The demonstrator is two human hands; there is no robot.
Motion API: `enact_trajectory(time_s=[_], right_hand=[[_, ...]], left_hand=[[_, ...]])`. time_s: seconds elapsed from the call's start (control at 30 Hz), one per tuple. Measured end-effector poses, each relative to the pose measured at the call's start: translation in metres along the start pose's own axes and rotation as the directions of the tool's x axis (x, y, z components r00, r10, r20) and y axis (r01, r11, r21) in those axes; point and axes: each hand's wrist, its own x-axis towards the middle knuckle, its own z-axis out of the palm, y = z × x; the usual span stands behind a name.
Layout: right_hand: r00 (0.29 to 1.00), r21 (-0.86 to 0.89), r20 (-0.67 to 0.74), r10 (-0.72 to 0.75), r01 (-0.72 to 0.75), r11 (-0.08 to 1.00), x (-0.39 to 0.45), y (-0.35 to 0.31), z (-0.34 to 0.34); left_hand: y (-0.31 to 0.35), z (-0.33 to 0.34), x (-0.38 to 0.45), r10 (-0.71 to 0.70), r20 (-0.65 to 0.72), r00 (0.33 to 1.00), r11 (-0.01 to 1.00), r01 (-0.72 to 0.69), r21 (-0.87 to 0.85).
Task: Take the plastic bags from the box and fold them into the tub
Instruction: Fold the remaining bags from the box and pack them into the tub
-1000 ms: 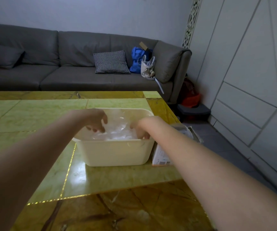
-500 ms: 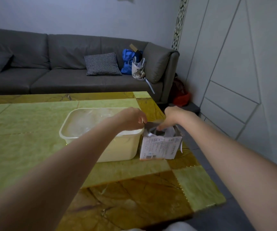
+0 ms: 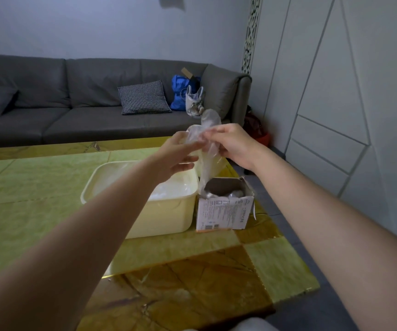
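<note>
A clear plastic bag [image 3: 208,161] hangs from both hands above the table, its lower end still reaching down into the open white cardboard box [image 3: 223,215]. My right hand [image 3: 233,145] pinches the bag's top. My left hand [image 3: 176,155] holds the bag just to the left, fingers loosely spread below the pinch. More bags show as grey crumples inside the box. The cream plastic tub [image 3: 161,216] stands directly left of the box, with pale folded plastic lying in it.
Tub and box stand near the right edge of a green and brown marble table [image 3: 37,211]. A grey sofa [image 3: 73,111] with a checked cushion [image 3: 143,97] and bags lies behind. White panelled doors [image 3: 336,115] are at the right, with grey floor below.
Both hands left the tub, reached into the box, and have now risen with a clear bag pulled up out of it. The view has turned to the right.
</note>
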Motion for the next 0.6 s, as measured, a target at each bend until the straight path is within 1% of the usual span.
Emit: enact_trajectory(time_s=[0.07,0.17,0.27,0.33,0.37,0.4,0.47,0.5,0.53,0.57,0.6], right_hand=[[0.999,0.052,-0.049,-0.002,0.004,0.999,-0.001,0.004,0.001],[0.993,0.131,-0.114,0.029,-0.014,0.991,-0.001,0.011,-0.001],[0.984,0.143,-0.165,0.063,-0.04,0.989,0.001,0.013,-0.003],[0.969,0.224,-0.225,0.106,-0.055,0.973,0.002,0.013,-0.005],[0.963,0.296,-0.215,0.159,-0.091,0.951,0.003,0.012,-0.006],[0.964,0.351,-0.153,0.216,-0.151,0.924,0.001,0.011,-0.006],[0.953,0.329,0.043,0.301,-0.298,0.896,-0.004,0.01,-0.001],[0.943,0.313,0.095,0.318,-0.331,0.89,-0.006,0.01,0.004],[0.941,0.33,0.092,0.325,-0.337,0.882,-0.005,0.011,0.009],[0.941,0.384,0.039,0.335,-0.324,0.865,-0.004,0.01,0.015],[0.934,0.447,-0.064,0.351,-0.288,0.847,-0.003,0.01,0.021]], left_hand=[[-0.001,-0.004,-0.001,0.004,-0.033,0.999,0.999,-0.005,-0.038],[0.0,-0.008,-0.005,0.018,-0.122,0.992,0.998,-0.025,-0.053],[0.002,-0.014,-0.006,0.031,-0.195,0.98,0.997,-0.044,-0.06],[0.003,-0.019,-0.006,-0.008,-0.267,0.964,0.994,-0.021,-0.107],[0.002,-0.021,-0.005,-0.042,-0.313,0.949,0.989,-0.004,-0.145],[0.001,-0.023,-0.004,-0.079,-0.354,0.932,0.983,0.014,-0.181],[-0.001,-0.023,-0.004,-0.138,-0.409,0.902,0.971,0.041,-0.237],[-0.001,-0.021,-0.003,-0.159,-0.425,0.891,0.966,0.05,-0.255],[-0.001,-0.018,-0.003,-0.169,-0.435,0.884,0.963,0.055,-0.263],[-0.001,-0.015,-0.003,-0.164,-0.437,0.884,0.964,0.05,-0.26],[-0.001,-0.013,-0.004,-0.148,-0.432,0.89,0.967,0.039,-0.25]])
